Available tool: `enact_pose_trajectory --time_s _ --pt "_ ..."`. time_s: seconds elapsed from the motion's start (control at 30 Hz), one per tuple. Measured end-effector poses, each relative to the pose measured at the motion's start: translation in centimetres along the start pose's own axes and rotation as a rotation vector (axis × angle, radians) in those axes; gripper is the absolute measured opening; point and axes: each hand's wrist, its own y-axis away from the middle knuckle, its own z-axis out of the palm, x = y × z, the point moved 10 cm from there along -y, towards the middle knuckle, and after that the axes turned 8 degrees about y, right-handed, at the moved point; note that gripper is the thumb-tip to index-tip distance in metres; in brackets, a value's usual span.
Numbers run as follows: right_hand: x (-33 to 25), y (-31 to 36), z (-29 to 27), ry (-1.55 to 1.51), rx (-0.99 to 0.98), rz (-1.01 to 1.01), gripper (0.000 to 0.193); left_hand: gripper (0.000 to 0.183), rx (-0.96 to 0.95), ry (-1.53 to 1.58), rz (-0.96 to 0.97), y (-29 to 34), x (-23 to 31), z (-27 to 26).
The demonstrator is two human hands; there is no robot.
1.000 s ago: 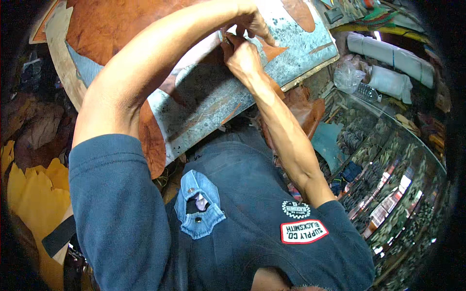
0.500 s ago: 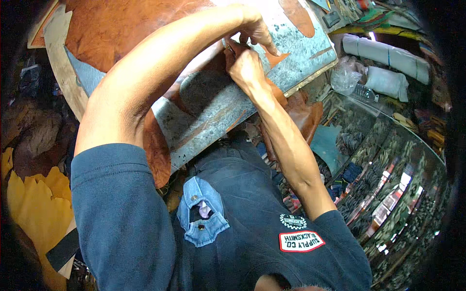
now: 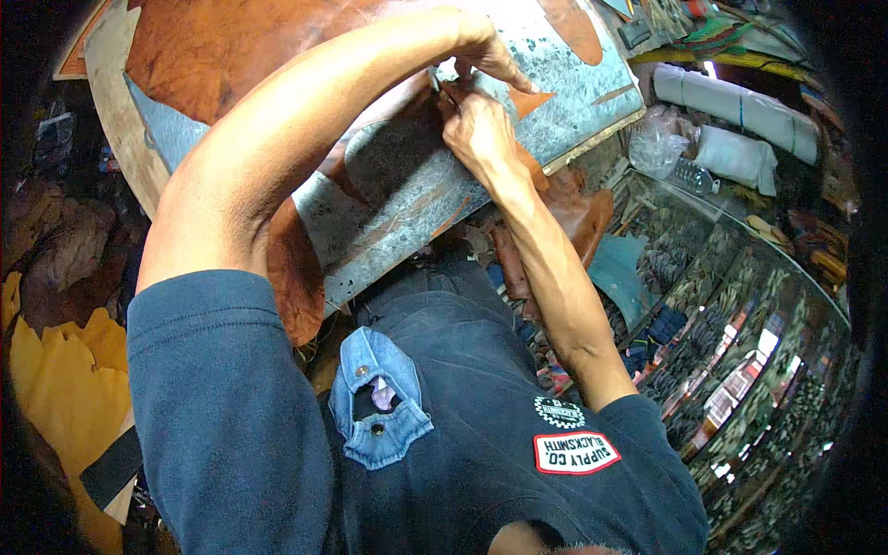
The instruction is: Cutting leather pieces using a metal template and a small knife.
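Head view of 2 bare hands working brown leather on a scuffed metal-faced board. The left hand (image 3: 490,57) arches over from above, its grip closed on what looks like a thin blade or tool, though the tool itself is too small and too hidden to name with certainty. The right hand (image 3: 476,129) lies flat just below that grip, fingers together and pressing down on a dark brown leather piece (image 3: 398,157), not clamped around anything. Beside the 2 grips, to the right, a small orange-brown leather offcut (image 3: 530,98) lies on the metal-faced board (image 3: 564,65), apparently already parted from the main piece. Beyond the grips, at the far side of the board, a large tan hide (image 3: 222,46) is spread out and looks uncut here. Below the right wrist, reddish leather scraps (image 3: 573,208) hang off the near edge of the board.

Judged from this layout, trimming is under way: at least 1 sliver seems to be off, and the dark piece under the right hand is not yet finished, since both hands are on it. Yellow leather sheets (image 3: 55,370) lie well apart at lower left; a glass display case (image 3: 740,342) stands to the right.
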Motion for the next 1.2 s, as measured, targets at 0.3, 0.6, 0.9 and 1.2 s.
enact_pose_trajectory --time_s 0.3,0.6,0.9,1.2 --pt "0.5 2.7 -1.2 -0.021 0.01 -0.055 0.028 0.091 0.023 -0.051 -0.004 -0.5 1.2 0.8" --pt "0.8 4.2 -1.9 -0.085 0.002 -0.071 0.026 0.069 0.18 -0.377 0.189 3.0 2.7 -0.1" --pt "-0.1 4.1 -2.2 -0.146 0.057 -0.172 0.023 0.03 0.576 -0.717 0.35 11.2 -0.4 -0.4" --pt "0.8 4.7 -2.1 -0.14 -0.099 -0.08 0.027 0.018 0.699 -0.666 0.451 12.5 -0.5 2.0"
